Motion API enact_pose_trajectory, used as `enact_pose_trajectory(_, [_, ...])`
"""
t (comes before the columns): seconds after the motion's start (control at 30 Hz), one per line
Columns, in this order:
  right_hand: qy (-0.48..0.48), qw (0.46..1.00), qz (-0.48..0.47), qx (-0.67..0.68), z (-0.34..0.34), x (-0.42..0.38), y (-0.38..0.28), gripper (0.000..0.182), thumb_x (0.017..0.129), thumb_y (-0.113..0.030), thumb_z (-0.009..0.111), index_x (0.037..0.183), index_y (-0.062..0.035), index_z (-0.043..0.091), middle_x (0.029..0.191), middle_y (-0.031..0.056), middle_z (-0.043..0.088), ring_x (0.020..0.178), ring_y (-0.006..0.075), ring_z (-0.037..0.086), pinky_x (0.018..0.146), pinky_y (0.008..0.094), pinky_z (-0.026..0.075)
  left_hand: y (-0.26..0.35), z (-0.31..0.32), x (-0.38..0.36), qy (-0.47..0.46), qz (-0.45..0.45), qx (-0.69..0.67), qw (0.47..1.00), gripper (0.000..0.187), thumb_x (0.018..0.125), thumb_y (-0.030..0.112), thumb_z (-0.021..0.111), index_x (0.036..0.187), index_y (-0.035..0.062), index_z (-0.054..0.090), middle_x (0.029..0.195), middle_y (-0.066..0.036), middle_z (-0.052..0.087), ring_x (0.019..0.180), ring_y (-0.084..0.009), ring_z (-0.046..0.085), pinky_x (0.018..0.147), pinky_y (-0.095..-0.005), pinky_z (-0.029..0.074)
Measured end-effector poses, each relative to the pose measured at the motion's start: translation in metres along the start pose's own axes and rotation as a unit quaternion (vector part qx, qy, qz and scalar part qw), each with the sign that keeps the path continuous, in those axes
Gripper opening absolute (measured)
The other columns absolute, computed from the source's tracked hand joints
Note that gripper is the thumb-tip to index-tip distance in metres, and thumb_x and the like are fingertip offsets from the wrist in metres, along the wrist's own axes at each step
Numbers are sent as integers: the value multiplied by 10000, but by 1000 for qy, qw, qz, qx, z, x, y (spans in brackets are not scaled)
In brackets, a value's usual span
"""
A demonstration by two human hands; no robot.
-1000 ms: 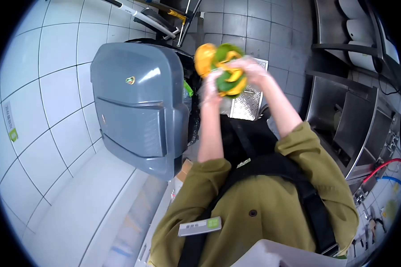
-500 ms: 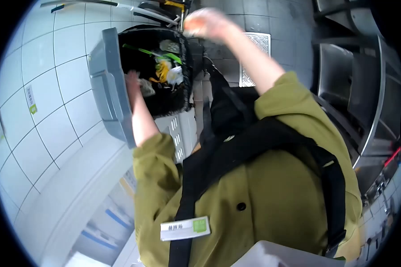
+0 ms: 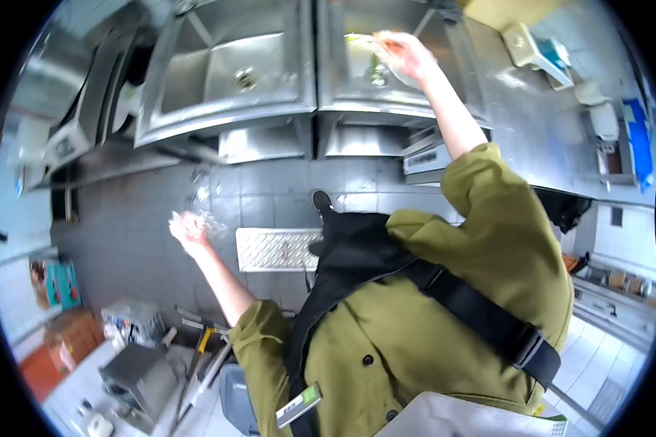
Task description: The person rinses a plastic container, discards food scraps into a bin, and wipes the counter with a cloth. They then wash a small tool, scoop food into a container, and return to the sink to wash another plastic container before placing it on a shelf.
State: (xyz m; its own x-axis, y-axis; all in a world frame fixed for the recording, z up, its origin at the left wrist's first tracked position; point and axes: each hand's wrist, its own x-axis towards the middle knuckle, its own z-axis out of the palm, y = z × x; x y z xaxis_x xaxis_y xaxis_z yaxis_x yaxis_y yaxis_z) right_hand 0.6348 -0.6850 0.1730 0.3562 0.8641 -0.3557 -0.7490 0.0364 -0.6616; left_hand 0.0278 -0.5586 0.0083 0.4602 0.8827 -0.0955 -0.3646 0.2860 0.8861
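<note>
My left hand (image 3: pixel 189 229) is out over the dark floor, fingers curled round crumpled clear plastic (image 3: pixel 213 224); a loose wisp of it seems to trail above. Over the right-hand steel sink (image 3: pixel 437 69) is my right hand (image 3: pixel 410 58), smeared by motion. Its fingers are bent together around something small and orange-yellow that I cannot make out. Below those fingers, inside the sink, lies a green item (image 3: pixel 377 71) too blurred to name.
A second sink (image 3: pixel 168 102) adjoins on the left. Steel counter (image 3: pixel 510 109) runs to the right, holding a white container (image 3: pixel 528 51). A metal floor grate (image 3: pixel 270 249) lies before my feet. The grey bin (image 3: pixel 237 397) and long-handled tools (image 3: pixel 200 349) stand at lower left.
I have turned from the open bin to the sinks. My left hand has come out of the bin and now holds clear plastic. My right hand is now over the right sink.
</note>
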Motion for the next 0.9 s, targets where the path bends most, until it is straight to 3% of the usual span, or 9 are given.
enact_pose_trajectory(0.1, [146, 987, -19, 63, -159, 37, -80, 157, 766, -13, 455, 887, 82, 483, 854, 182, 538, 790, 255, 561, 750, 336, 478, 2, 219, 116, -24, -31, -159, 987, 176, 808, 107, 465, 651, 129, 390, 567, 21, 358, 469, -86, 368, 363, -206, 305])
enact_pose_trajectory(0.27, [235, 968, -80, -32, -195, 11, -10, 132, 750, -16, 455, 824, 62, 531, 786, 154, 552, 766, 237, 550, 694, 347, 472, 20, 338, 115, -178, -169, -153, 957, 114, 793, 125, 503, 698, 97, 448, 603, 34, 396, 509, -64, 407, 413, -193, 342])
enact_pose_trajectory(0.33, [311, 947, -43, -65, -264, 83, 13, 180, 749, -77, 461, 848, 35, 562, 838, 168, 565, 833, 256, 545, 740, 356, 450, -44, 423, 154, -118, -197, 211, 950, 110, 781, 165, 531, 714, 82, 505, 604, 18, 458, 548, -72, 444, 469, -210, 379])
enact_pose_trajectory(0.37, [281, 824, 24, -491, -259, 103, 4, 217, 750, -111, 459, 911, 2, 552, 933, 183, 540, 853, 289, 545, 737, 367, 454, -80, 451, 177, -139, -209, 245, 936, 123, 773, 195, 542, 748, 74, 538, 640, 11, 494, 578, -75, 462, 499, -216, 392])
enact_pose_trajectory(0.4, [202, 536, 84, -815, -257, 122, 1, 264, 751, -144, 457, 974, -32, 542, 1029, 198, 515, 873, 322, 546, 735, 378, 458, -135, 468, 210, -157, -225, 284, 919, 160, 766, 224, 552, 782, 66, 571, 676, 3, 530, 609, -77, 479, 529, -221, 405])
enact_pose_trajectory(0.47, [164, 479, 130, -853, -279, 170, 12, 296, 747, -151, 436, 1001, -41, 542, 961, 193, 551, 909, 307, 534, 790, 340, 424, -259, 470, 281, -151, -68, 505, 847, 180, 746, 225, 549, 821, 65, 582, 736, -27, 551, 684, -121, 500, 628, -255, 416])
enact_pose_trajectory(0.67, [336, 542, 63, -768, -284, 250, 16, 416, 746, -176, 427, 1154, -91, 415, 1192, 190, 383, 1104, 318, 394, 904, 379, 337, -370, 469, 419, -81, 352, 801, 477, 362, 731, 231, 505, 1048, 57, 503, 936, -121, 561, 933, -266, 501, 833, -337, 377])
enact_pose_trajectory(0.77, [322, 507, 20, -799, -290, 268, 22, 381, 744, -174, 447, 1114, -80, 438, 1111, 182, 430, 1023, 315, 444, 871, 386, 356, -377, 462, 453, -220, 45, 821, 525, 470, 767, 283, 462, 1170, 50, 397, 1070, -137, 506, 1013, -287, 466, 863, -337, 373])
enact_pose_trajectory(0.9, [322, 599, -88, -728, -288, 264, 40, 308, 707, -124, 480, 1005, -49, 466, 979, 177, 487, 905, 327, 489, 784, 374, 407, -361, 486, 417, -157, -26, 803, 575, 426, 759, 346, 467, 1128, 136, 436, 1081, -122, 472, 1043, -263, 439, 821, -369, 401])
